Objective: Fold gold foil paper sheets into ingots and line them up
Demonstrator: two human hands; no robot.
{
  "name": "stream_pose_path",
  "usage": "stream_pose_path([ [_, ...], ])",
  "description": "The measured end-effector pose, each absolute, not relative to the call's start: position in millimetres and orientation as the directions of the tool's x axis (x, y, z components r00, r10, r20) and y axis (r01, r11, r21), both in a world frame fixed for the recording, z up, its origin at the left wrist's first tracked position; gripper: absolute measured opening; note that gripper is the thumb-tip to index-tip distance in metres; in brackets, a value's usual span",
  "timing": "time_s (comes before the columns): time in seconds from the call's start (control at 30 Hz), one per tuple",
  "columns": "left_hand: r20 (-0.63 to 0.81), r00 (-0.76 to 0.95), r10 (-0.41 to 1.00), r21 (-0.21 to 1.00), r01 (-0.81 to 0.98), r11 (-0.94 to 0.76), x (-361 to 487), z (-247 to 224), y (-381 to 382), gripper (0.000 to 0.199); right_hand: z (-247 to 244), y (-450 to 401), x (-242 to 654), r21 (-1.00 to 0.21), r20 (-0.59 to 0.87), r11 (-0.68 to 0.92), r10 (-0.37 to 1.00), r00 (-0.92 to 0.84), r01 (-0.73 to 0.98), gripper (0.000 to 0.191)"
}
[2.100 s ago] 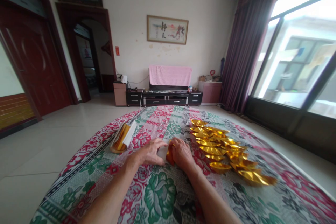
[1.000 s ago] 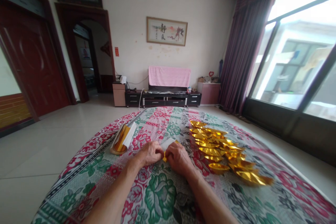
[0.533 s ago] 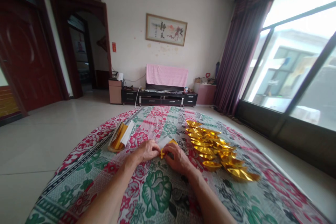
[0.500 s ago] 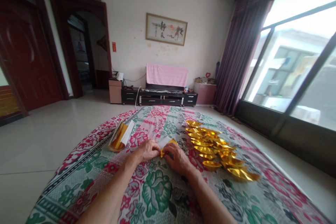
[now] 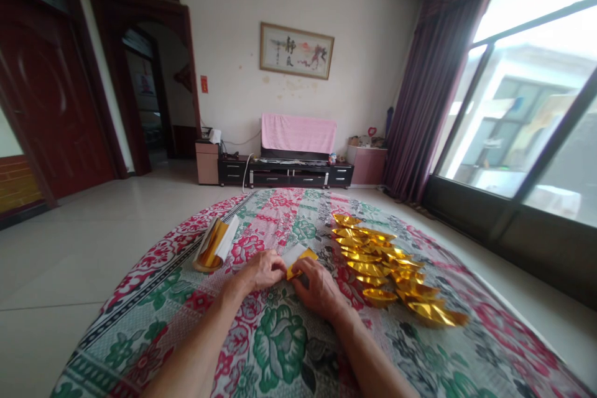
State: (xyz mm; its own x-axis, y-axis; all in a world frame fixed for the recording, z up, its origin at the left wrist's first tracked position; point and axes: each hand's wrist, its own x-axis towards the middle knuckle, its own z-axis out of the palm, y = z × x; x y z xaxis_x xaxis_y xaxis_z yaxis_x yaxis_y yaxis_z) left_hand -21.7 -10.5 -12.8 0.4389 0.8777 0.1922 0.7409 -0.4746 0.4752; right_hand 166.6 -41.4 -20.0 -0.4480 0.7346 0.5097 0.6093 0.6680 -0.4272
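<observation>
A sheet of gold foil paper (image 5: 297, 254), white on its back, lies partly folded on the table in front of me. My left hand (image 5: 265, 269) pinches its near left corner between thumb and fingers. On the near right side, my right hand (image 5: 316, 286) grips the same sheet with bent fingers. Some of the near edge is hidden behind my fingertips. To the right stand several folded gold paper ingots (image 5: 368, 268) in rows. Left of my hands rests a curled stack of gold and white paper (image 5: 217, 245).
A flowered cloth (image 5: 280, 339) covers the round table. Beyond it, a low black cabinet (image 5: 289, 178) stands by the wall, under a pink cloth (image 5: 298, 134) draped over something. A purple curtain (image 5: 410, 93) and a large window are on the right.
More of the paper's gold face shows between my hands, and its near edge looks less bunched. Both hands stay almost in place; the view has shifted slightly.
</observation>
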Motion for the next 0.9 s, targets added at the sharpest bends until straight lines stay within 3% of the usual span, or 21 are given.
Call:
stream_pose_path([
  [0.63, 0.163, 0.434, 0.886, 0.478, 0.751, -0.456, -20.3, -15.3, -7.2, 0.023, -20.6, -41.9, 167.0, -0.305, 0.529, 0.718, 0.674, -0.515, 0.626, 0.015],
  [0.9, 0.164, 0.421, 0.892, 0.521, 0.73, -0.441, -21.8, -16.2, -6.5, 0.021, -21.4, -42.9, 165.8, -0.315, 0.516, 0.684, 0.706, -0.486, 0.658, 0.012],
])
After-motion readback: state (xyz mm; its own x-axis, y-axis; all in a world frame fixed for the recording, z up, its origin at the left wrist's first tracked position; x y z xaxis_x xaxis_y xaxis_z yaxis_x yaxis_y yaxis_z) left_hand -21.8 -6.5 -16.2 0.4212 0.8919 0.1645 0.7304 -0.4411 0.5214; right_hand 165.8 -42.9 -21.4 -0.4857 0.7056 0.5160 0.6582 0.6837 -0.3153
